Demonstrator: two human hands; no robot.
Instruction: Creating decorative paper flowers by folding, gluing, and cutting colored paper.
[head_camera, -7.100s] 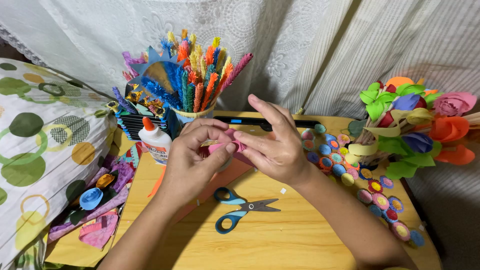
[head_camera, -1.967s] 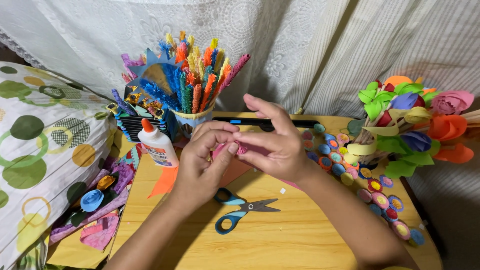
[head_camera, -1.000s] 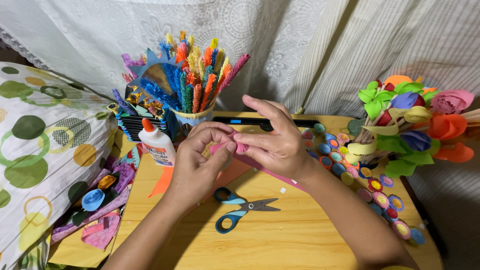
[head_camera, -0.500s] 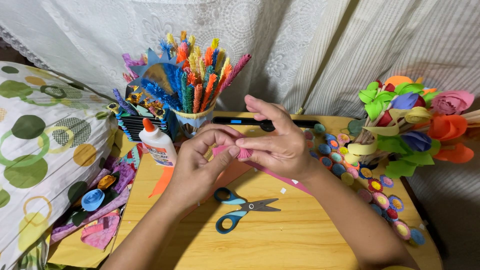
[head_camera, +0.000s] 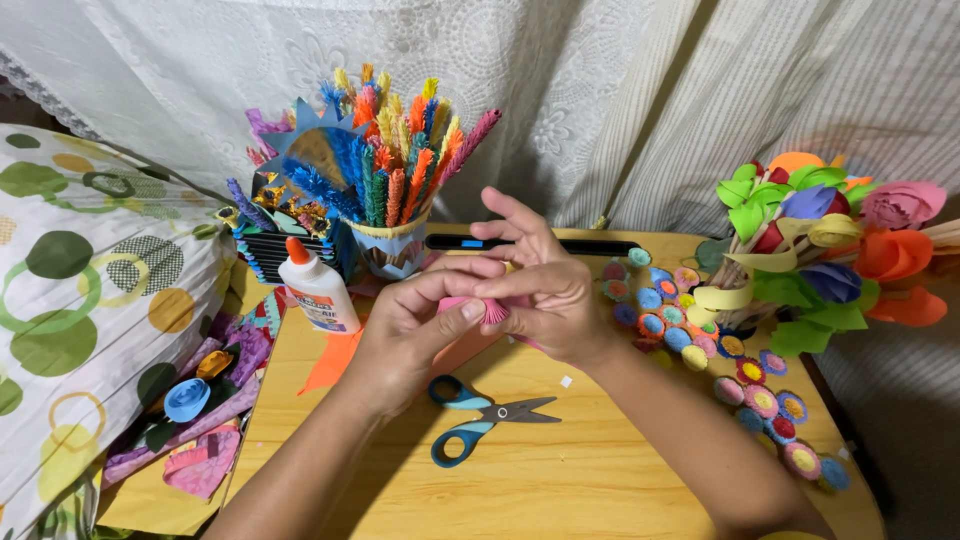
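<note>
Over the wooden table, my left hand and my right hand meet around a small pink fringed paper roll. Both pinch it between thumb and fingers; most of the roll is hidden by the fingers. A pink paper strip trails down from it under my left hand. Blue-handled scissors lie shut on the table just below the hands.
A white glue bottle with an orange cap stands at the left. Behind it is a cup of coloured fringed sticks. Several small rolled paper flowers lie at the right beside a paper flower bouquet. A spotted cushion lies left.
The hands stay in the same spot over the table. The fingers have shifted around the pink roll, and its fringed end now shows between them.
</note>
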